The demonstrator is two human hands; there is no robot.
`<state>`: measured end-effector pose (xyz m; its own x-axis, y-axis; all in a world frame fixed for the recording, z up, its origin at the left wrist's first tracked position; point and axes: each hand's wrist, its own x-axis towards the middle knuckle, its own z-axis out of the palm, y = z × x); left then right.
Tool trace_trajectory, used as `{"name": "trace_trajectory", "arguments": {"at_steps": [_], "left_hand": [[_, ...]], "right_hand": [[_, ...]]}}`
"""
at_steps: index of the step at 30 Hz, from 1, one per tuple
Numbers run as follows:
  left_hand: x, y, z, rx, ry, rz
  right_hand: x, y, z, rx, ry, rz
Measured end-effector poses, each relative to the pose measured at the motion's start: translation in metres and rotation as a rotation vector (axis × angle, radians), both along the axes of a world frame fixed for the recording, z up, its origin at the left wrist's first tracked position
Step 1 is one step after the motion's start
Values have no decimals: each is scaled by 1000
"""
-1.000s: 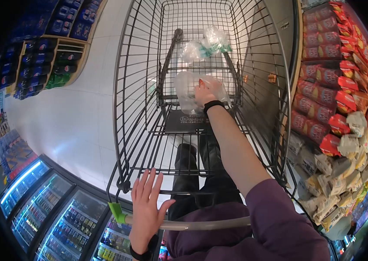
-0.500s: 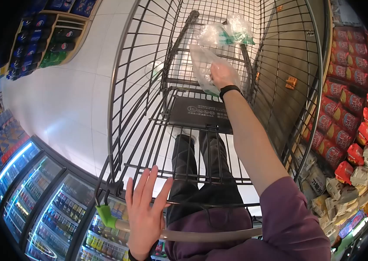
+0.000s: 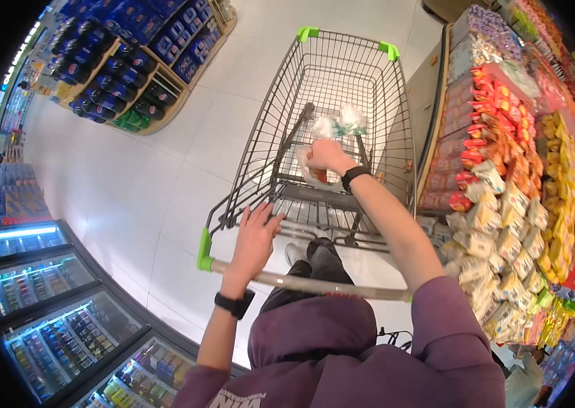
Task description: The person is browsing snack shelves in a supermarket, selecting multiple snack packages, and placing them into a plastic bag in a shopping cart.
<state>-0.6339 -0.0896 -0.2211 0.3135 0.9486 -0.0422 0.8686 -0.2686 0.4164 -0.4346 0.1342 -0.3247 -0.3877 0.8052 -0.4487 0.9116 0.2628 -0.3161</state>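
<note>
My right hand (image 3: pixel 329 156) is closed at the top of a clear plastic bag (image 3: pixel 309 167) inside the shopping cart (image 3: pixel 406 146). Something reddish-brown shows in the bag below my fingers. Just beyond it, two more clear bags with green parts (image 3: pixel 339 124) lie on the cart's wire floor. My left hand (image 3: pixel 255 239) is spread, palm down, above the near end of the cart, by its handle (image 3: pixel 287 281), and holds nothing.
A display of dark soda bottles (image 3: pixel 107 85) stands at the upper left. Glass-door coolers (image 3: pixel 70 326) line the lower left. Along the right runs a shelf of packaged snacks (image 3: pixel 491 211). Pale floor tiles (image 3: pixel 131 183) lie left of the cart. Part of a person (image 3: pixel 524 381) shows at the lower right.
The view has pulled back, showing the whole cart. My right hand has come up with the bag's top bunched in it. My left hand stays spread near the handle.
</note>
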Motion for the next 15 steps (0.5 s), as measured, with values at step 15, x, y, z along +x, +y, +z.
{"name": "trace_trajectory", "arguments": {"at_steps": [15], "left_hand": [[10, -10, 3, -60, -41, -101]], "right_hand": [[62, -200, 223, -255, 1051, -371]]}}
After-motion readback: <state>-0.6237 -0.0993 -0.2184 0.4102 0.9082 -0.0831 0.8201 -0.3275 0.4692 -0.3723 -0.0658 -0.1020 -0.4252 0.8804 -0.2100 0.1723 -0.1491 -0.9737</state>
